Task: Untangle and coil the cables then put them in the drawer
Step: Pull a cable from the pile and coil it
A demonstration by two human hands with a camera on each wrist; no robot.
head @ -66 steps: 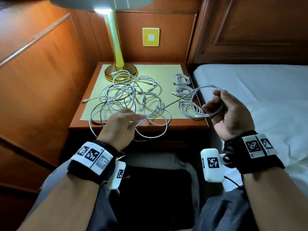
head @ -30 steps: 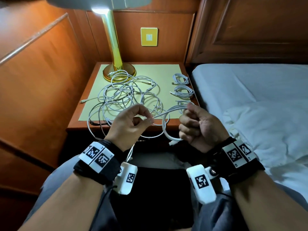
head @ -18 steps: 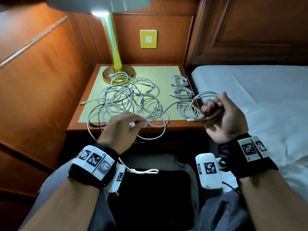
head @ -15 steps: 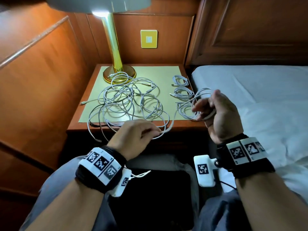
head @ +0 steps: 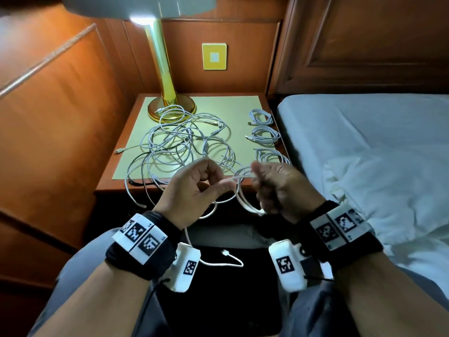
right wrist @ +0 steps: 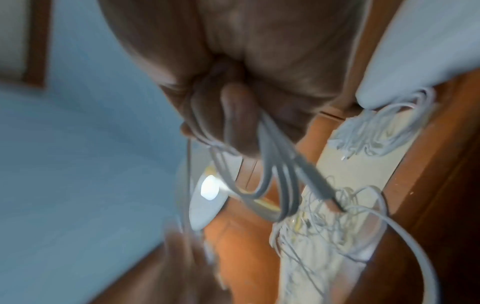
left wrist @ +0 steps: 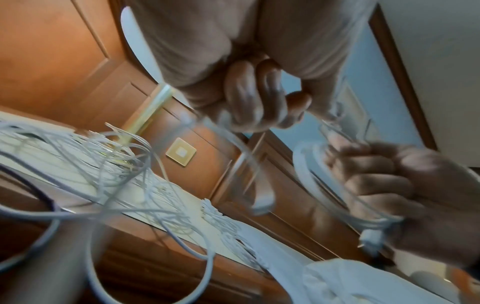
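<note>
The person sits facing a small wooden nightstand, both hands raised just in front of its near edge. The right hand (head: 283, 188) is clenched around a partly wound coil of white cable (head: 245, 205), several loops hanging below the fist; in the left wrist view the loops (left wrist: 311, 176) pass around its fingers (left wrist: 376, 181) and a plug end shows near the heel of the hand. The left hand (head: 194, 190) pinches a strand of the same cable (head: 239, 176) between thumb and forefinger, its other fingers curled in. The strand runs straight across the short gap to the right fist. From under the left hand the cable's loose end (head: 224, 259) drops and lies across the dark lap, plug tip showing.

On the tabletop (head: 243, 103), which carries a pale green mat, a large tangle of white cables (head: 184, 144) sprawls over the middle and left, some loops spilling over the near edge and hanging in front of the nightstand. Along the right side of the mat three finished coils lie in a row, well apart from the tangle: the far one (head: 261, 117), the middle one (head: 266, 135) and the near one (head: 272, 156), the last just beyond the right hand.

A brass lamp (head: 161, 69) stands at the back left corner, one cable loop lying over its base. A yellow wall switch (head: 214, 56) sits on the panelling behind. A bed (head: 364, 132) with white sheets lies just beside the nightstand on the right.
</note>
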